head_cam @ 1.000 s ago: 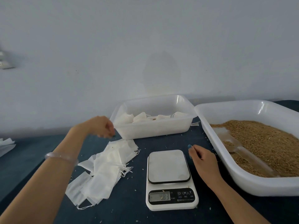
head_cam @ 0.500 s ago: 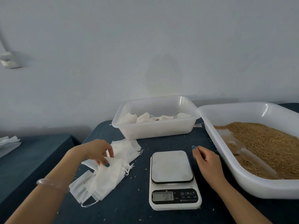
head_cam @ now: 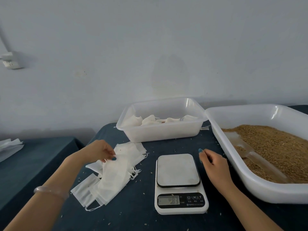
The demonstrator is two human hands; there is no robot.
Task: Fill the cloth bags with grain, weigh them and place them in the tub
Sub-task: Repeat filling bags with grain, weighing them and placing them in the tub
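Between the hands, a scale [head_cam: 178, 170] is set on the surface [head_cam: 141, 207]. The top cloth bag [head_cam: 115, 172] of a pile [head_cam: 86, 192] is pinched by the left hand [head_cam: 100, 151]. The right hand [head_cam: 215, 164] is rested loosely curled, nothing gripped. Beyond them, filled bags [head_cam: 150, 120] are kept in the tub [head_cam: 163, 133]; grain [head_cam: 275, 147] is heaped in a tray [head_cam: 266, 192] beside the right hand.

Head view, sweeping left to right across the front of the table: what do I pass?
pile of empty cloth bags → scale → right hand → grain tub. Left out: the left hand, which overlaps the pile, and the tub of filled bags behind.
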